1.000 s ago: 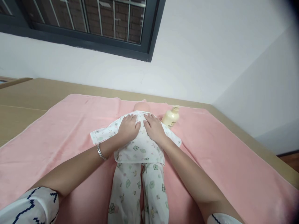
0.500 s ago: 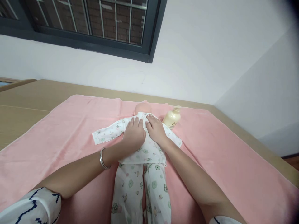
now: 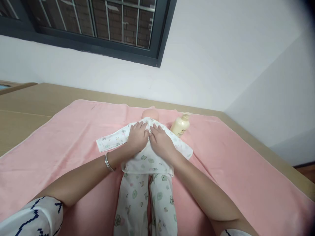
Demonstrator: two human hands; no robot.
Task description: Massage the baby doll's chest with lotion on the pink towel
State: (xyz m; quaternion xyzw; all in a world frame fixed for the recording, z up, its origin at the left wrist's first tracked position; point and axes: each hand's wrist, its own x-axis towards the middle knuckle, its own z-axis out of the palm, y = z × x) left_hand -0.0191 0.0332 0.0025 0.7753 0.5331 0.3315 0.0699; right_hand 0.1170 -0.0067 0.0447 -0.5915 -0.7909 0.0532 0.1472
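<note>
A baby doll in a white patterned shirt [image 3: 147, 160] and matching trousers [image 3: 162, 196] lies on a pink blanket [image 3: 81, 121]. Its bare head [image 3: 150, 114] points toward the wall; which way the face turns I cannot tell. My left hand [image 3: 138, 136] rests flat on the upper left of the shirt, fingers stretched out toward the head. Beside it, almost touching, my right hand [image 3: 161, 141] lies on the upper right of the shirt, fingers also extended. Neither hand grasps anything. The doll's hands do not show at the sleeve ends.
A cream pump bottle [image 3: 180, 125] stands tilted-looking on the blanket, right of the doll's head. The blanket covers a wooden surface [image 3: 59, 93] set against a white wall [image 3: 201, 59]. A dark-framed window [image 3: 157, 52] with bars is above.
Both hands have drawn closer together over the middle of the shirt, the right one shifting left. The shirt's hem and the trousers have shifted slightly left.
</note>
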